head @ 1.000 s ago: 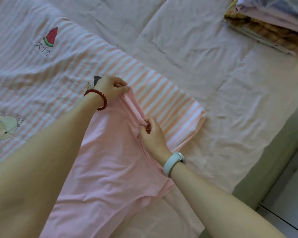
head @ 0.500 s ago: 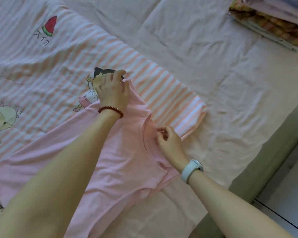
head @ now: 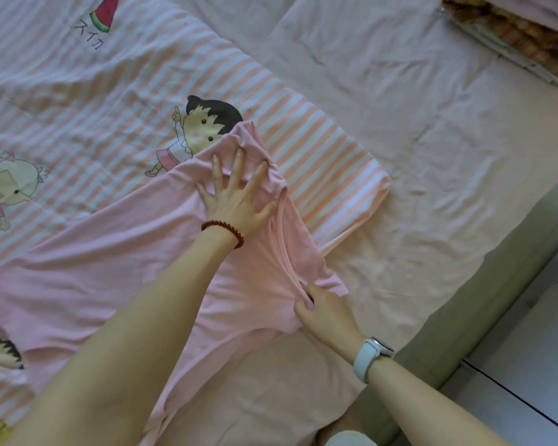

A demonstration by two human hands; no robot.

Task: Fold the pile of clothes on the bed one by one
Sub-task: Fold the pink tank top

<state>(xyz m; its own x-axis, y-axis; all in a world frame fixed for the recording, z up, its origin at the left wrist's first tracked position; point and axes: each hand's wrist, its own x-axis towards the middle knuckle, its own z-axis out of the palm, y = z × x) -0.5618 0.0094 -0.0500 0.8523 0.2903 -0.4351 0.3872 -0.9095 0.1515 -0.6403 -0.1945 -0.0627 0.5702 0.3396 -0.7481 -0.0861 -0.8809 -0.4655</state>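
While the left hand (head: pixel 236 194) gripped the far shoulder of the pink shirt (head: pixel 116 278) a second ago, its fingers now lie spread and flat, palm down, pressing that shoulder onto the striped blanket (head: pixel 78 101). The right hand (head: pixel 322 310) has slid back toward the body along the collar and now pinches the neckline (head: pixel 284 249) at its near end, thumb and fingers curled round the fabric. Between the two hands the neck edge runs taut, so the shirt looks laid out rather than bunched; I judge this as the smoothing step before the first fold, with the folding itself not yet begun.

Both forearms reach forward from the lower edge, the left one crossing over the body of the shirt, a red bead bracelet (head: pixel 223 230) at its wrist, a pale watch (head: pixel 371 355) on the right wrist. The shirt spreads out to the left of and beneath the left arm. Well beyond the right hand, at the far corner of the bed, sits a stack of folded clothes (head: pixel 509 37).
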